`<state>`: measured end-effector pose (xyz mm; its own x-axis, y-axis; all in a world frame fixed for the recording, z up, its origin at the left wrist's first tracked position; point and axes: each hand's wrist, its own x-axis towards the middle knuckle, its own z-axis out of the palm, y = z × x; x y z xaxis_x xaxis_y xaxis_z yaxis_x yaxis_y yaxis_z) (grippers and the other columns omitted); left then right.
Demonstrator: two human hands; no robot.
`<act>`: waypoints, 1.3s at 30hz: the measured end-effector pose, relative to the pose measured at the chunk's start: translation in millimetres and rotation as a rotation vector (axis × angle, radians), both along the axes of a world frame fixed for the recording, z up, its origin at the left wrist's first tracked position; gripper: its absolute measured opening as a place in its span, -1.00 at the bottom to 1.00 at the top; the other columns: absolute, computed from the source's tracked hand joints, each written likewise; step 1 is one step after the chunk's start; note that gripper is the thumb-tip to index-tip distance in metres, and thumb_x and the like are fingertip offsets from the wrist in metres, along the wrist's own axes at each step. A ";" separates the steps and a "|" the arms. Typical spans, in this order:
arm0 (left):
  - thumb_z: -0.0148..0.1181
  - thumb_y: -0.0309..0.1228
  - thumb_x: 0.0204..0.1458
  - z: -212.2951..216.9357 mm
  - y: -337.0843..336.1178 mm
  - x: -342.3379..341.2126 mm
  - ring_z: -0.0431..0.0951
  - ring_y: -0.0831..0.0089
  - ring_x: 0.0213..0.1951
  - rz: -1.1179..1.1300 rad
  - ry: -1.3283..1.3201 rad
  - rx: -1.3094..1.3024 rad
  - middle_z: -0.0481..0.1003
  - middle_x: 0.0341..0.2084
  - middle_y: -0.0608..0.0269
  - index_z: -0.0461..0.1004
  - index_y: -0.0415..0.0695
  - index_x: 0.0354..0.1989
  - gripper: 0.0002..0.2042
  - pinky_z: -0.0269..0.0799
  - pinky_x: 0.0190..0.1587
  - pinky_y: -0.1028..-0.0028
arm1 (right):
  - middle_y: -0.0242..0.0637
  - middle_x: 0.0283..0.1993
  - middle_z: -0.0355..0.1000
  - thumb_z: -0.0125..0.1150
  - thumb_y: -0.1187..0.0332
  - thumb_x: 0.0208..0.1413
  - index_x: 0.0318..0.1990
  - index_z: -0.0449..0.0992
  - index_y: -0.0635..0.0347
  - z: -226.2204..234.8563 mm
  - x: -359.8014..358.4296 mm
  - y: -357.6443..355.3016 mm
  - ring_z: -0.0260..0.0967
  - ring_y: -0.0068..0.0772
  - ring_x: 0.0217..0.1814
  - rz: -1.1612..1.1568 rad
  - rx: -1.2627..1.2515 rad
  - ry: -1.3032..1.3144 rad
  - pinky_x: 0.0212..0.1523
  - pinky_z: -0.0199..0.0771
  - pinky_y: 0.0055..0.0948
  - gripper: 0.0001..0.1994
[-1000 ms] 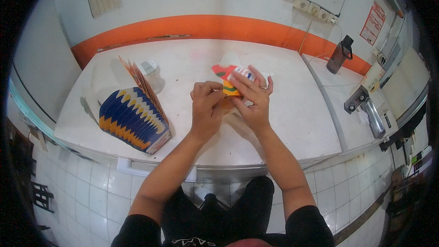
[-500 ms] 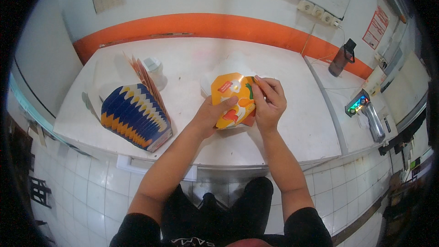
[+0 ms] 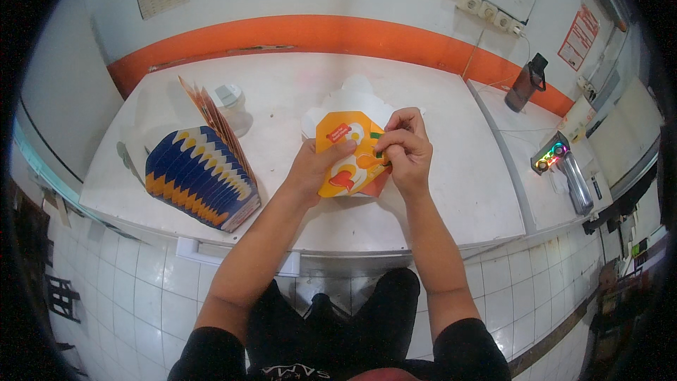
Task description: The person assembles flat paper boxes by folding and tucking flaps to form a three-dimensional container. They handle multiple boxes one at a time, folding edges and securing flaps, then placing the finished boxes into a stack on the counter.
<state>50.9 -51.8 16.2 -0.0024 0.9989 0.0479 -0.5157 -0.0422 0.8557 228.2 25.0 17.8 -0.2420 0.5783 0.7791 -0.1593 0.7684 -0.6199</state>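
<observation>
Over the middle of the white table I hold a yellow printed paperboard food box (image 3: 345, 130), partly folded, with white inner flaps spread out behind it. My left hand (image 3: 315, 169) grips its left side, thumb lying across the yellow front. At the upper right edge, my right hand (image 3: 405, 152) pinches the board between thumb and curled fingers. To the left of my left arm stands a nested stack of blue, white and orange paperboard cartons (image 3: 201, 180). Brownish-orange flaps rise from the stack's far right edge.
A translucent jar with a white lid (image 3: 231, 99) stands behind the carton stack. On the side table to the right are a dark drinking bottle (image 3: 527, 83), a device with coloured lights (image 3: 550, 153) and a grey handheld object (image 3: 575, 185). A row of sockets (image 3: 486, 10) hangs on the wall.
The box has shifted slightly left with both hands. My right fingers have curled further and moved inward over its right edge. More of the white flaps shows behind it.
</observation>
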 end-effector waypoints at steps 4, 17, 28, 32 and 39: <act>0.36 -0.28 0.15 4.2 -3.4 4.7 0.67 0.34 -0.10 0.014 0.019 -0.007 0.56 -0.04 0.08 0.39 -0.29 0.15 -0.52 0.68 -0.09 0.40 | -0.25 -0.11 0.25 -0.04 0.56 -0.17 -0.51 0.58 0.30 -0.7 0.1 0.8 0.23 -0.39 -0.04 0.036 -0.033 0.031 0.05 0.29 -0.44 -0.79; 0.39 -0.32 0.12 -2.1 -2.7 2.1 0.61 0.30 0.04 0.030 -0.039 0.049 0.52 0.04 0.07 0.32 -0.18 0.24 -0.45 0.62 0.08 0.34 | -0.22 0.30 0.34 0.16 0.25 0.25 0.35 0.40 0.20 23.4 -0.4 -11.5 0.35 -0.24 0.30 0.487 -0.800 -0.007 0.17 0.57 0.00 -0.48; 0.42 -0.40 0.08 -8.1 2.1 -1.8 0.59 0.32 0.06 -0.032 0.022 0.066 0.51 0.07 0.12 0.29 -0.17 0.28 -0.40 0.58 0.10 0.37 | -0.18 0.23 0.50 0.23 0.33 0.29 0.33 0.44 0.30 21.0 -9.0 -17.5 0.46 -0.39 0.20 0.358 -0.777 -0.032 0.26 0.45 -0.40 -0.51; 0.45 -0.38 0.04 -14.8 10.4 3.1 0.61 0.26 0.00 0.063 0.361 0.246 0.52 0.07 0.09 0.35 -0.22 0.25 -0.40 0.54 0.07 0.37 | -0.17 0.26 0.48 0.21 0.29 0.32 0.36 0.39 0.32 14.1 -7.3 -3.1 0.47 -0.36 0.19 0.256 -0.789 0.193 0.27 0.44 -0.41 -0.49; 0.31 -0.50 0.10 -21.1 15.5 4.9 0.49 0.07 -0.13 0.457 1.027 0.418 0.50 -0.12 0.03 0.50 -0.27 0.00 -0.70 0.42 -0.07 0.24 | -0.15 0.45 0.29 0.25 0.25 0.30 0.41 0.35 0.22 -7.9 -2.5 25.8 0.20 -0.23 0.48 -0.275 -0.380 0.076 0.43 0.24 -0.27 -0.44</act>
